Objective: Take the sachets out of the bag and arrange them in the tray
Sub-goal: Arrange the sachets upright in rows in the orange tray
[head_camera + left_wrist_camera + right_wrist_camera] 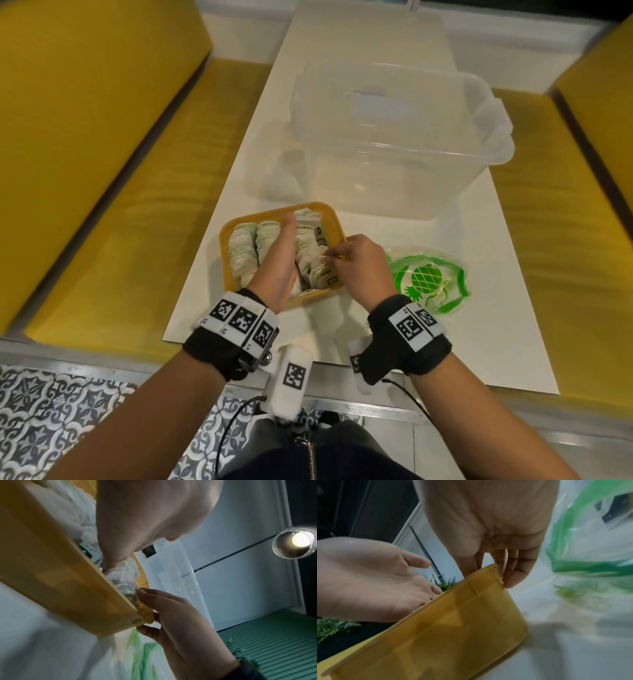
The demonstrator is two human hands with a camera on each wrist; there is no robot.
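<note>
A yellow tray [224, 246] on the white table holds rows of pale green-and-white sachets [245, 250] standing on edge. My left hand [284, 246] reaches into the tray with straight fingers, edge-on between the middle row and the right row. My right hand [359, 267] is at the tray's right rim. Its straight fingers [145, 595] touch the right row of sachets [123, 574], and its thumb lies outside the tray wall [68, 581]. The clear bag [428, 277] with a green pineapple print lies flat to the right of the tray. I cannot tell whether anything is inside it.
A large clear plastic bin [394, 147] stands just behind the tray, with nothing showing inside. The white table [462, 325] runs between two yellow benches [102, 205]. Patterned floor tiles show at the lower left.
</note>
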